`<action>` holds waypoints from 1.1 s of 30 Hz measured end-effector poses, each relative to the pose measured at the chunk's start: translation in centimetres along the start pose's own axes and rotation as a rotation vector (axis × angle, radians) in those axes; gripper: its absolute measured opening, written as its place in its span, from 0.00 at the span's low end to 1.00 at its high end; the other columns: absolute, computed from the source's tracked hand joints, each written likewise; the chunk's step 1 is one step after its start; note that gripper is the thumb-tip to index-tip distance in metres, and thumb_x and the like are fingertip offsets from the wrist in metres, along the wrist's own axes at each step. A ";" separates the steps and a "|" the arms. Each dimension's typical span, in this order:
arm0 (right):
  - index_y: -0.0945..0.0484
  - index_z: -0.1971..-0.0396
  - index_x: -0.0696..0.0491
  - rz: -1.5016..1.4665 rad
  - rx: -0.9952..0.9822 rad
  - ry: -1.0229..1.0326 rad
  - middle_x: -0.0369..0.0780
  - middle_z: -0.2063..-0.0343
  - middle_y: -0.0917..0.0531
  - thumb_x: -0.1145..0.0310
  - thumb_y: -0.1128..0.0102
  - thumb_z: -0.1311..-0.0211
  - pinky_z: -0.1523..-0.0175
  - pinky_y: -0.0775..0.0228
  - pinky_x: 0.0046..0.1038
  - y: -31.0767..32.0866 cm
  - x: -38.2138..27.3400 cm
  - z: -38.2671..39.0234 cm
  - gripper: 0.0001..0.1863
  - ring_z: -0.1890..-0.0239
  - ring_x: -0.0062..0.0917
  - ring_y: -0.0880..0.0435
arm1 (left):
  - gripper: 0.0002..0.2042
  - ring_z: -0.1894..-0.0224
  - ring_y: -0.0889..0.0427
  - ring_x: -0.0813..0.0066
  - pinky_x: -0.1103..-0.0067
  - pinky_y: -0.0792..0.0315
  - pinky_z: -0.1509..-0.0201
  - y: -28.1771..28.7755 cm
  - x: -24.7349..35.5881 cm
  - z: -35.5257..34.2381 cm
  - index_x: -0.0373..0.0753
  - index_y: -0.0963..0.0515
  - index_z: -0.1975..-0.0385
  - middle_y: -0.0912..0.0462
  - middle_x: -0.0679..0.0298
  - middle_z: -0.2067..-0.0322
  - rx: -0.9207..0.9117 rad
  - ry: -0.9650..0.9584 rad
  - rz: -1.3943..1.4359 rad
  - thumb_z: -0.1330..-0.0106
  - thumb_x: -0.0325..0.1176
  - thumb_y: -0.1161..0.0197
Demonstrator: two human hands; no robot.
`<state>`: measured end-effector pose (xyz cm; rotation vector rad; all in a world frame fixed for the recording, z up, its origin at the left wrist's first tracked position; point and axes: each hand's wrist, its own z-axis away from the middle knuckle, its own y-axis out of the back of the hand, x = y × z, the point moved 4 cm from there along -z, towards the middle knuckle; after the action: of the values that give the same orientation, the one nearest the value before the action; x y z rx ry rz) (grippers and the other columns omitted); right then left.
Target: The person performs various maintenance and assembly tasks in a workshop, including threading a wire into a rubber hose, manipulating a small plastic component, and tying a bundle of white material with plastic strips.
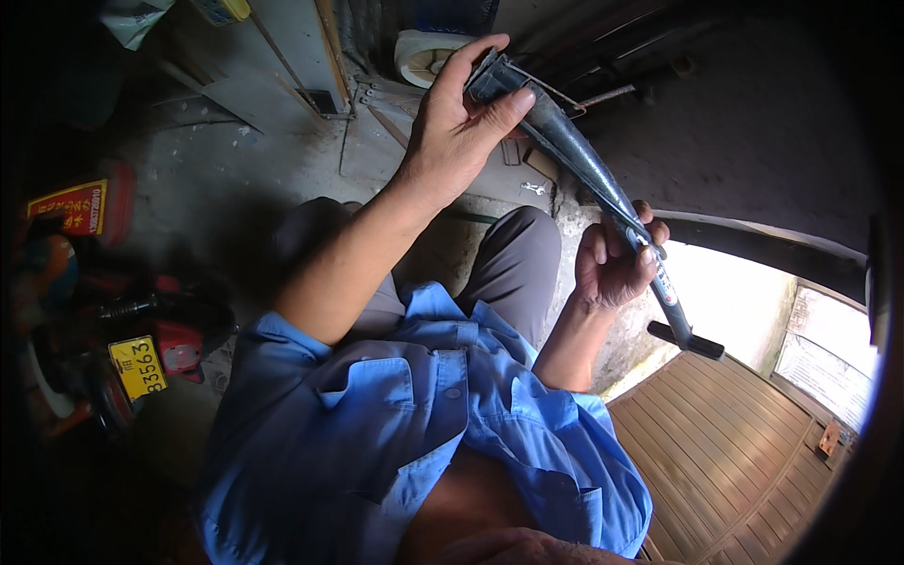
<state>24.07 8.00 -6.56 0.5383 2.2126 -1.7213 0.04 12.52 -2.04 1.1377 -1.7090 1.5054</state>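
Note:
A dark floor pump (pixel 579 155) is held up slantwise in front of me, with its black T-shaped handle (pixel 686 340) at the lower right. A thin hose or rod runs along its barrel. My left hand (pixel 460 127) is closed on the squared upper end, thumb across the near side and fingers behind it. A thin metal wire sticks out beside that end. Farther down, close to the handle, my right hand (pixel 612 266) wraps its fingers round the narrower part. Its palm hides some of the tube.
A red motorbike with a yellow plate (pixel 138 367) stands at the left, near a red sign (pixel 68 209). A small wrench (pixel 533 188) lies on the concrete floor ahead. Slatted brown boards (pixel 725 452) are at the lower right. A dark wall or panel (pixel 744 141) rises at the right.

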 end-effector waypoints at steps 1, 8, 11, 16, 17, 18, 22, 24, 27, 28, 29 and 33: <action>0.21 0.56 0.45 -0.066 0.012 -0.051 0.38 0.50 0.23 0.74 0.35 0.40 0.69 0.29 0.20 0.3 0.7 0.0 0.13 0.68 0.19 0.26 | 0.27 0.59 0.19 0.82 0.82 0.18 0.57 0.1 0.1 -0.2 0.38 0.36 0.33 0.23 0.66 0.58 -0.003 -0.010 -0.017 0.29 0.33 0.35; 0.20 0.49 0.41 -0.379 0.001 -0.303 0.34 0.45 0.21 0.63 0.28 0.39 0.66 0.35 0.20 5.3 5.8 -0.6 0.18 0.64 0.20 0.30 | 0.28 0.52 0.20 0.80 0.82 0.25 0.45 0.0 1.8 -0.6 0.37 0.36 0.32 0.19 0.60 0.51 -0.042 -0.171 -0.184 0.30 0.27 0.36; 0.19 0.43 0.40 -0.385 0.020 -0.390 0.31 0.53 0.23 0.52 0.29 0.39 0.68 0.39 0.20 7.2 8.5 -0.8 0.24 0.66 0.19 0.35 | 0.28 0.49 0.20 0.78 0.80 0.26 0.42 0.2 2.1 -1.0 0.36 0.37 0.31 0.19 0.58 0.50 -0.064 -0.202 -0.260 0.30 0.26 0.36; 0.22 0.50 0.52 -0.337 0.241 -0.601 0.37 0.54 0.19 0.39 0.36 0.39 0.71 0.37 0.18 8.9 12.8 -0.1 0.31 0.66 0.19 0.28 | 0.28 0.49 0.21 0.78 0.81 0.27 0.42 0.5 2.5 -1.1 0.36 0.37 0.31 0.20 0.59 0.48 -0.095 -0.194 -0.441 0.31 0.23 0.38; 0.22 0.54 0.54 -0.214 0.245 -0.663 0.38 0.56 0.18 0.38 0.38 0.37 0.73 0.37 0.17 8.9 13.2 0.4 0.31 0.68 0.18 0.27 | 0.28 0.49 0.21 0.78 0.81 0.27 0.42 0.6 2.5 -1.1 0.36 0.37 0.31 0.21 0.59 0.48 -0.105 -0.193 -0.470 0.31 0.23 0.38; 0.21 0.58 0.55 -0.093 0.247 -0.725 0.39 0.58 0.18 0.37 0.40 0.36 0.75 0.37 0.17 8.4 13.3 0.8 0.31 0.70 0.17 0.26 | 0.28 0.49 0.21 0.78 0.81 0.27 0.42 0.8 2.5 -1.0 0.36 0.37 0.31 0.21 0.59 0.47 -0.114 -0.193 -0.500 0.31 0.22 0.38; 0.23 0.59 0.56 0.892 -0.108 -0.505 0.37 0.68 0.19 0.57 0.32 0.35 0.67 0.33 0.18 2.4 8.8 -1.3 0.17 0.73 0.18 0.24 | 0.27 0.52 0.19 0.75 0.79 0.25 0.45 1.3 3.1 -0.5 0.40 0.30 0.35 0.17 0.60 0.51 -0.109 -0.262 -0.682 0.35 0.23 0.34; 0.23 0.59 0.56 1.065 -0.114 -0.128 0.39 0.61 0.17 0.64 0.28 0.41 0.58 0.30 0.22 -2.9 6.4 -4.4 0.16 0.65 0.23 0.21 | 0.28 0.51 0.18 0.73 0.79 0.26 0.44 1.9 3.5 0.2 0.39 0.31 0.35 0.17 0.59 0.51 -0.154 -0.267 -0.744 0.35 0.24 0.34; 0.22 0.58 0.55 1.172 -0.394 0.213 0.43 0.51 0.18 0.62 0.27 0.44 0.47 0.29 0.30 -6.7 7.2 -7.9 0.18 0.51 0.33 0.20 | 0.27 0.50 0.19 0.74 0.78 0.26 0.44 3.1 4.4 0.6 0.39 0.32 0.34 0.18 0.59 0.50 -0.195 -0.244 -0.742 0.34 0.24 0.36; 0.22 0.58 0.54 1.161 -0.469 0.180 0.43 0.49 0.18 0.61 0.28 0.43 0.44 0.29 0.33 -7.4 8.0 -8.2 0.18 0.48 0.36 0.20 | 0.27 0.50 0.19 0.74 0.78 0.26 0.43 3.3 4.5 0.6 0.38 0.32 0.34 0.18 0.59 0.50 -0.207 -0.216 -0.719 0.33 0.25 0.36; 0.22 0.62 0.54 1.297 -0.559 0.262 0.44 0.49 0.18 0.60 0.28 0.44 0.45 0.28 0.35 -8.2 8.5 -8.1 0.17 0.48 0.39 0.20 | 0.27 0.49 0.20 0.74 0.78 0.27 0.43 3.6 4.6 0.7 0.38 0.33 0.33 0.19 0.59 0.50 -0.217 -0.188 -0.699 0.33 0.25 0.36; 0.25 0.68 0.53 1.547 -0.607 0.424 0.41 0.69 0.20 0.57 0.31 0.42 0.57 0.27 0.39 -10.3 9.9 -7.0 0.16 0.63 0.39 0.20 | 0.27 0.48 0.20 0.73 0.77 0.28 0.41 4.6 4.7 0.9 0.37 0.34 0.32 0.19 0.59 0.49 -0.256 -0.166 -0.643 0.31 0.27 0.37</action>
<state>10.54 13.71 -0.30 1.8113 1.4153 -0.1328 -6.11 10.60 -0.37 1.5097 -1.3863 0.7959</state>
